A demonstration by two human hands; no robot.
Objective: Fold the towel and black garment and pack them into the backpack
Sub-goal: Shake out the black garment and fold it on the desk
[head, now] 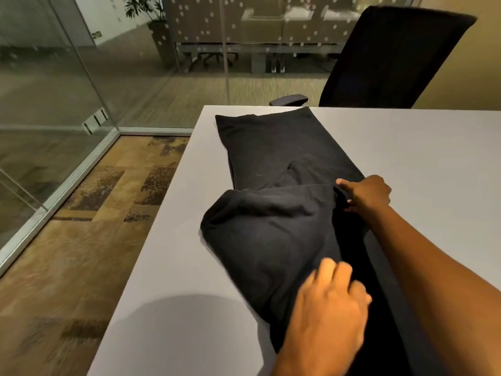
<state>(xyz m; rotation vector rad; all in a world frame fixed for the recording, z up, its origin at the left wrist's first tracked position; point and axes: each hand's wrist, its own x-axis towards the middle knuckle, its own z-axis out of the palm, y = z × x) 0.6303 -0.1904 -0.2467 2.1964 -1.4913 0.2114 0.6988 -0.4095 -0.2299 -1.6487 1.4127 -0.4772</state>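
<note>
A long black garment (273, 164) lies stretched along the grey table (423, 164), its near part folded over into a rounded bulge on the left. My right hand (366, 192) pinches the fabric at the garment's right edge, midway along. Nearer to me, my left hand (330, 297) rests on the cloth with curled fingers and appears to grip it; motion blur hides the detail. No towel or backpack is in view.
A black office chair (390, 58) stands behind the table's far edge. A glass wall (54, 90) runs along the left, with patterned carpet (89, 207) between it and the table's left edge.
</note>
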